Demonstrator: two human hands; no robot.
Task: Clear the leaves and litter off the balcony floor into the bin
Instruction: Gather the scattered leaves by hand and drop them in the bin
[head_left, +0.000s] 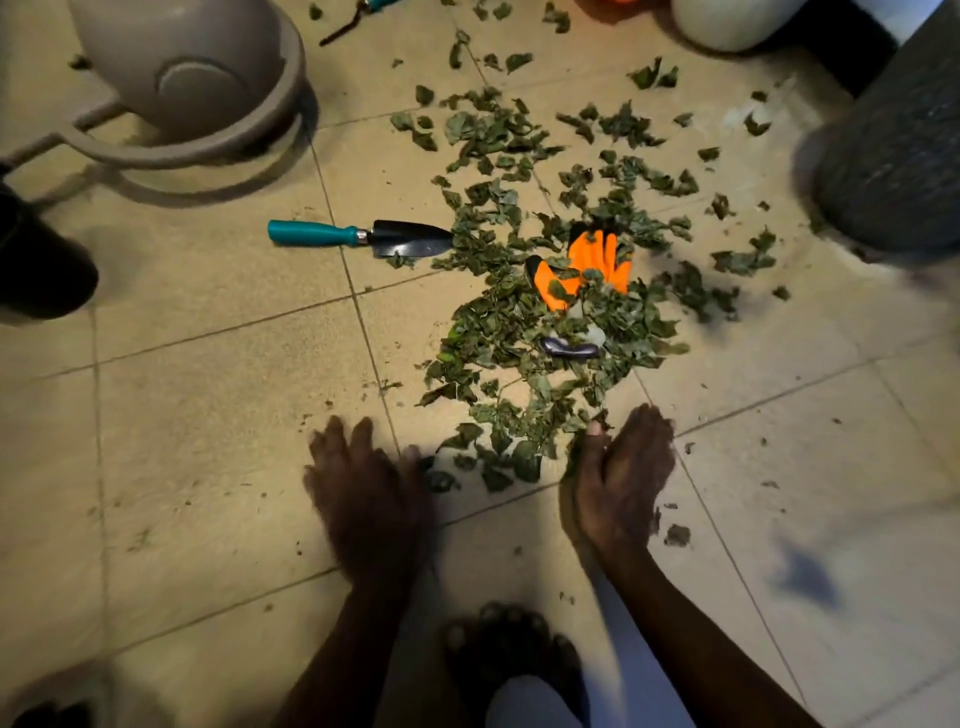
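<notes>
Fingers (647, 423) relaxed, crumpled leaves (519, 322), matte tiles (208, 415)

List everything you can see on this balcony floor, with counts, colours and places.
leaves: many, green, scattered across the middle tiles
trowel: one, teal handle, black blade, left of the leaves
glove: one, orange, among the leaves
planter: one, taupe, top left
pot: one, white, top edge
grey container: one, dark grey, right edge
foot: one, bottom centre
left hand: one, near floor, bottom centre
right hand: one, edge-on beside the leaves
</notes>
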